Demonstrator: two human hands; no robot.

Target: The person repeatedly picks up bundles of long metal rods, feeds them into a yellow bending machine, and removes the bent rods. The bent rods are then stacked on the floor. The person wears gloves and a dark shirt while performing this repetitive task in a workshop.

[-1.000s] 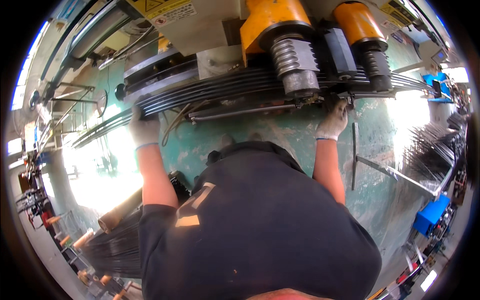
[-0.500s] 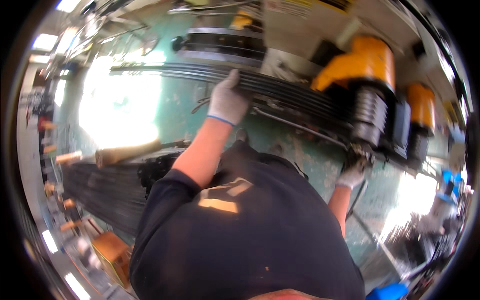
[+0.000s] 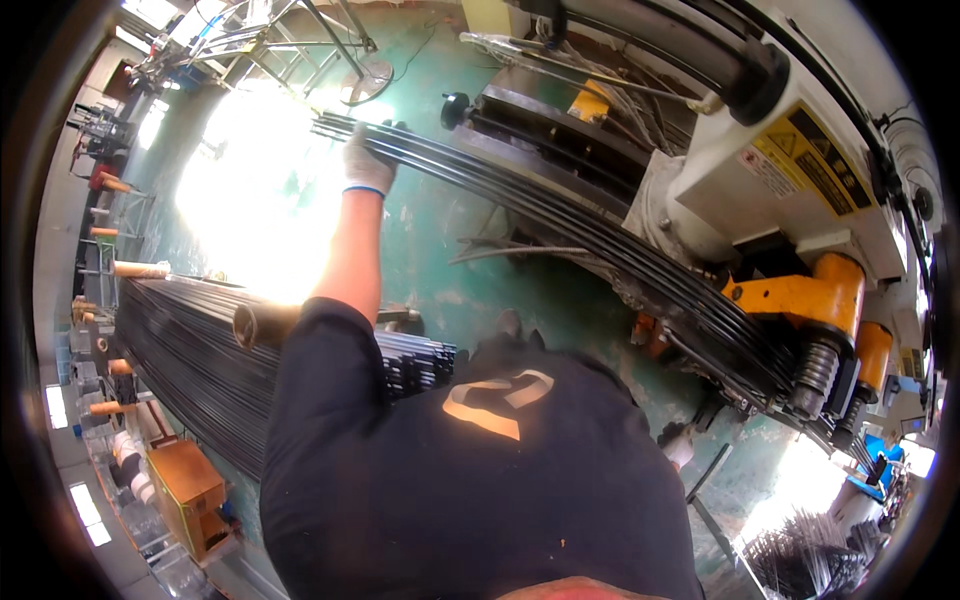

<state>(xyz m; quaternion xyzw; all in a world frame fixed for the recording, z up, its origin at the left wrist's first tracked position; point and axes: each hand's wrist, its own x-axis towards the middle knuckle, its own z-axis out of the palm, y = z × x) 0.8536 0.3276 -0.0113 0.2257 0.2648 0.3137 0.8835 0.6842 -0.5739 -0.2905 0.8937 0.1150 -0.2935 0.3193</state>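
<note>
The gloved left hand is clamped on the bundle of rods, which runs rightward from it into the machine rollers; feeding looks underway; the right hand is mostly hidden, grip unclear.

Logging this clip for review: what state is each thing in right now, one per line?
Left hand: gloved, closed around the bundle.
Right hand: gloved, mostly hidden, grip unclear.
Bundle of dark rods: lying along the machine, running into the rollers.
Orange roller heads: rods under them.
Rod stack: lying on the rack.
</note>
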